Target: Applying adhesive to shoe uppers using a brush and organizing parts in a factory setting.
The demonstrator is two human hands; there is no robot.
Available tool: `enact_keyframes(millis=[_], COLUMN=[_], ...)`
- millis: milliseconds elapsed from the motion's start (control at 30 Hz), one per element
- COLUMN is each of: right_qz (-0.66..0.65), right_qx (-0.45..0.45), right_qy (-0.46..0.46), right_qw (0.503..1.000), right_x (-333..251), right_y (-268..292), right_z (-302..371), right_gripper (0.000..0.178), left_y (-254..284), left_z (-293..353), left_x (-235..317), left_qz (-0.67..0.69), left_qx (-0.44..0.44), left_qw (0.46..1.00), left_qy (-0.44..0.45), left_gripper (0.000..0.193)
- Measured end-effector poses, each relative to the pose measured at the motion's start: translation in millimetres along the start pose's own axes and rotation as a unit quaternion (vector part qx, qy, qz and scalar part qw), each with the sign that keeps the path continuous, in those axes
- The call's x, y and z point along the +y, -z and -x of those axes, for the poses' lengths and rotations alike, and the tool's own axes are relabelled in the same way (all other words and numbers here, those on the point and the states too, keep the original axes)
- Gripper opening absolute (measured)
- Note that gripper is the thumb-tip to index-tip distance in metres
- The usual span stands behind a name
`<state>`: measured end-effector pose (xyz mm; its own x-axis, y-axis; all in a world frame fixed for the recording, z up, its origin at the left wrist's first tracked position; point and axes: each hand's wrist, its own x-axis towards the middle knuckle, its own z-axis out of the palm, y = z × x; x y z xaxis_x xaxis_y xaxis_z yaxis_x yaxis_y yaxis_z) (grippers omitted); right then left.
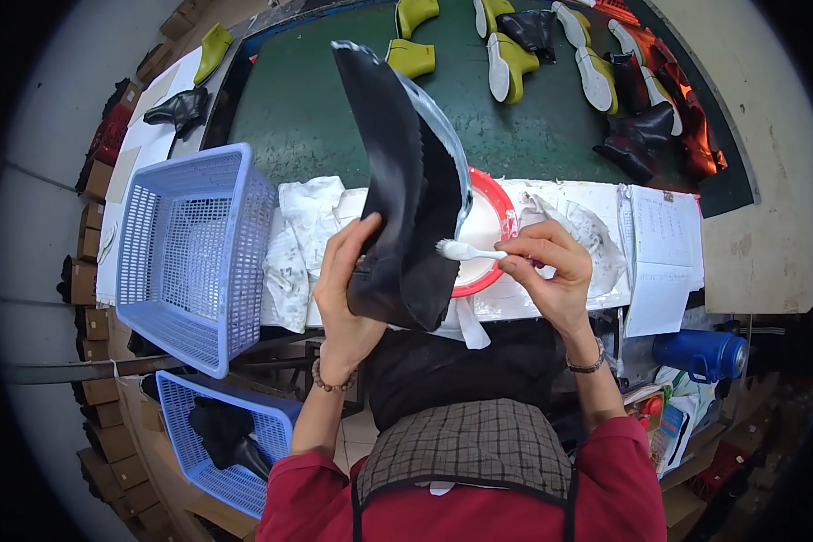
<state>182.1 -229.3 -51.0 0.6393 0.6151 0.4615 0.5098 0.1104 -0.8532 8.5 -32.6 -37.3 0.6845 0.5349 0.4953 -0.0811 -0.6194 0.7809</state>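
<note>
Clasping black upper (397, 176), brush (468, 252), hands (341, 280) (556, 271) apart, upper partly hiding likely bowl (499, 195), basket (230, 262) left

Downward fisheye view, head-worn

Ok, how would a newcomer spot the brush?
Find the green tabletop, then the red-rimmed bowl at its near edge. In front of it, the right hand holds the brush: small, white, bristled, unlike the black boot upper in the left hand.
</note>
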Motion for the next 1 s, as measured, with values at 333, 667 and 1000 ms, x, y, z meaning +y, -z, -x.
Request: enact_keyframes(millis=[333,667,1000], right_qz=[0.072,0.037,0.499], right_qx=[-0.046,-0.048,-0.153], right_qy=[0.057,-0.025,0.108], right_qw=[0.995,0.998,0.846], right_x=[-21,-34,55], right_y=[8,2,-1], right_z=[7,5,-24], right_gripper=[0.023,0.019,0.012], left_y=[-8,-1,115], left_z=[-8,-24,28], left_x=[-15,-14,-53], left_qz=[-0.002,-0.117,0.329], left_qx=[0.089,0.082,-0.054], left_qw=[0.993,0.982,0.859], left_qy=[-0.072,-0.119,0.387], left_gripper=[0.064,0.065,0.049])
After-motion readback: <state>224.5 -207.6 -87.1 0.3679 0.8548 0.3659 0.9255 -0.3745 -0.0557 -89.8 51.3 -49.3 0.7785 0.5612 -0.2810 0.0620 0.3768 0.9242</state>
